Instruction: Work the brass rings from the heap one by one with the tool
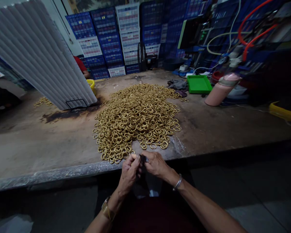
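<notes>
A large heap of brass-coloured metal rings [138, 116] lies on the worktable [203, 126]. Just over the table's near edge, my two hands meet in front of the heap. My left hand [129, 171] is closed, thumb pressed against the fingers; what it pinches is too small and dim to make out. My right hand [157, 165] is closed on a small dark object [143, 158], whose kind does not show. That object sits between the fingertips of both hands. A few loose rings lie close beyond my left fingertips.
A corrugated panel [46, 55] stands left of the heap, with a yellow container [91, 84] and a person's red sleeve [80, 64] behind it. To the right are dark cloths [178, 84], a green tray [199, 84] and a pink bottle [220, 90]. Stacked crates [110, 42] line the back.
</notes>
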Demonstrator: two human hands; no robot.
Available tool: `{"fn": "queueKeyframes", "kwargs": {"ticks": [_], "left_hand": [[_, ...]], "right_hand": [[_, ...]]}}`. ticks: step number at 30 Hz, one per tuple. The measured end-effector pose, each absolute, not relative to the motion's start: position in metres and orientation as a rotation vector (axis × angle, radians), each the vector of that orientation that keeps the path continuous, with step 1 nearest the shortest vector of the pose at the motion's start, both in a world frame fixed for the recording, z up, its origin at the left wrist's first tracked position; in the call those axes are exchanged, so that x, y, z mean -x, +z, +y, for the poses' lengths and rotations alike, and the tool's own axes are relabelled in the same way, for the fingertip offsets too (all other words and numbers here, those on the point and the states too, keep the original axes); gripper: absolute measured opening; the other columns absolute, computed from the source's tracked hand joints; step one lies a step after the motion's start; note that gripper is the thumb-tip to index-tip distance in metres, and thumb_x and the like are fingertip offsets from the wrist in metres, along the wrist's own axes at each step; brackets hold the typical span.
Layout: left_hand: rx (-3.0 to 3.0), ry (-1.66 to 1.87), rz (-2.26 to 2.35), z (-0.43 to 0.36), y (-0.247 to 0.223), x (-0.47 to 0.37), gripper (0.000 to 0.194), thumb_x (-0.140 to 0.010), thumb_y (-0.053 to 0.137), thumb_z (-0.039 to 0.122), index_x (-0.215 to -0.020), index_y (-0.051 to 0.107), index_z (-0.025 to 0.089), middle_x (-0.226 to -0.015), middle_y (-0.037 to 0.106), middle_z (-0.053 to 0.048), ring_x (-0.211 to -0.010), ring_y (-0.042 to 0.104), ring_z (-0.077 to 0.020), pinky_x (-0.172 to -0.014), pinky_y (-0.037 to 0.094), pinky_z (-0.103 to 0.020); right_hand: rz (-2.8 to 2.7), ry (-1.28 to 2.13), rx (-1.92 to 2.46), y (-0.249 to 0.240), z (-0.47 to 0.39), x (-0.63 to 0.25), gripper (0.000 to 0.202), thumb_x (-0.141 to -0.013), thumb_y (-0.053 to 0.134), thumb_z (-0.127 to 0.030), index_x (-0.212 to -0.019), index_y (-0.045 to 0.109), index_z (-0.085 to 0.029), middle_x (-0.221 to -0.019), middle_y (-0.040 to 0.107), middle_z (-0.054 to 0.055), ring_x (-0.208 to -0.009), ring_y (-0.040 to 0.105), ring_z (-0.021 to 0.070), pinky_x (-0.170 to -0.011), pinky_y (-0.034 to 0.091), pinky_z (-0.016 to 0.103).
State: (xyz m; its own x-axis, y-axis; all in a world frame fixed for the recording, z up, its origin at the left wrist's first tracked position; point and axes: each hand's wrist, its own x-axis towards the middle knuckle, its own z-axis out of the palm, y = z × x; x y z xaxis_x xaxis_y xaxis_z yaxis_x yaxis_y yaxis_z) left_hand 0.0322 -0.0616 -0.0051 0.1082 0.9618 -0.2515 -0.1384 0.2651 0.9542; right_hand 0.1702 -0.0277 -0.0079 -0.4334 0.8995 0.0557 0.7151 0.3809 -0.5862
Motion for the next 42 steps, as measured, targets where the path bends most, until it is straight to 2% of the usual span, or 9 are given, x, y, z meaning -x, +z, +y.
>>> {"fn": "queueKeyframes", "kwargs": {"ticks": [7,17,22,26,31,37,42], "left_hand": [[-0.939,1.02,1.077,-0.06,-0.008,-0.029,0.031,-0.077,0.053,0.047,-0.074,0.046,0.018,-0.06,0.047,0.004,-0.045,0.04,-0.0047,-0.044,0.034,-0.015],[-0.996,1.029,1.068,-0.06,-0.006,-0.027,0.028,-0.08,0.051,0.043,-0.071,0.047,0.017,-0.062,0.047,0.003,-0.047,0.041,-0.0044,-0.045,0.035,-0.016],[-0.92,0.991,0.943,-0.071,0.01,-0.03,0.026,-0.078,0.055,0.041,-0.07,0.049,0.016,-0.059,0.049,0.004,-0.045,0.044,-0.005,-0.043,0.036,-0.017],[-0.657,1.048,0.829,-0.071,0.008,-0.03,0.024,-0.077,0.057,0.038,-0.073,0.049,0.016,-0.07,0.053,0.001,-0.048,0.045,-0.0055,-0.04,0.034,-0.017],[-0.57,1.077,0.859,-0.066,-0.006,-0.028,0.022,-0.079,0.055,0.034,-0.073,0.051,0.013,-0.079,0.057,-0.004,-0.051,0.046,-0.0059,-0.039,0.034,-0.016],[-0.539,1.072,0.803,-0.063,-0.001,-0.028,0.013,-0.076,0.057,0.025,-0.079,0.05,0.015,-0.078,0.061,-0.005,-0.052,0.051,-0.0083,-0.041,0.036,-0.017],[-0.408,0.996,0.717,-0.061,-0.002,-0.022,0.019,-0.071,0.061,0.02,-0.088,0.053,0.015,-0.08,0.061,-0.005,-0.059,0.055,-0.0105,-0.043,0.037,-0.017]], "right_hand": [[-2.247,0.84,1.353,-0.009,-0.024,-0.171,0.014,-0.076,0.044,-0.019,-0.071,0.057,-0.017,-0.06,0.057,0.001,-0.053,0.046,0.0105,-0.051,0.027,0.021],[-2.309,0.867,1.386,-0.003,-0.023,-0.17,0.016,-0.073,0.043,-0.016,-0.075,0.059,-0.017,-0.064,0.061,0.002,-0.056,0.05,0.0116,-0.052,0.028,0.021],[-2.379,0.676,1.536,-0.006,-0.015,-0.171,0.017,-0.075,0.046,-0.018,-0.085,0.06,-0.019,-0.071,0.063,0.003,-0.064,0.055,0.0142,-0.056,0.028,0.023],[-2.209,0.478,1.728,-0.012,-0.004,-0.172,0.016,-0.079,0.045,-0.019,-0.091,0.056,-0.019,-0.078,0.065,0.004,-0.071,0.058,0.0151,-0.06,0.03,0.023],[-2.13,0.363,1.924,-0.012,0.006,-0.166,0.022,-0.084,0.047,-0.033,-0.101,0.051,-0.019,-0.083,0.066,0.007,-0.078,0.061,0.0197,-0.064,0.032,0.025],[-2.212,0.343,1.979,-0.011,0.01,-0.157,0.018,-0.082,0.049,-0.03,-0.097,0.051,-0.021,-0.083,0.065,0.006,-0.076,0.061,0.02,-0.061,0.031,0.026],[-2.156,0.349,1.894,-0.014,0.011,-0.161,0.013,-0.08,0.049,-0.025,-0.092,0.054,-0.021,-0.085,0.065,0.005,-0.078,0.059,0.0178,-0.061,0.03,0.025]]}}
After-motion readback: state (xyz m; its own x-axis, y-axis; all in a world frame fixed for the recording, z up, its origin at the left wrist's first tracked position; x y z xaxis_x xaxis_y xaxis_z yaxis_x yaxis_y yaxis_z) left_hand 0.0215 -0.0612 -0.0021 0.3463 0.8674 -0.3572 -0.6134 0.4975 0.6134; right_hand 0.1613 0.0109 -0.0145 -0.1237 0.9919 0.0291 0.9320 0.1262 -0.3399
